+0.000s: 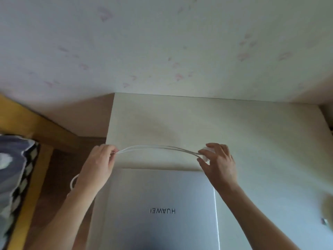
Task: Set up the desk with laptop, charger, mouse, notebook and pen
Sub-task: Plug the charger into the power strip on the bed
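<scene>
A closed silver laptop [162, 210] lies on the pale desk [252, 141], near its front edge, logo facing away from me. Above the laptop's far edge a white charger cable [155, 147] stretches in a doubled strand between my hands. My left hand [100, 161] pinches the cable's left end at the desk's left edge; a loop of cable [73, 183] hangs below that wrist. My right hand [218, 159] grips the white charger plug [205, 154], mostly hidden by the fingers. No mouse, notebook or pen can be made out.
The desk stands against a wall with faint pink-patterned wallpaper [162, 51]. To the left is a yellow wooden bed frame [36, 159] with patterned bedding [14, 174]. A blurred small object [326, 221] sits at the desk's right edge.
</scene>
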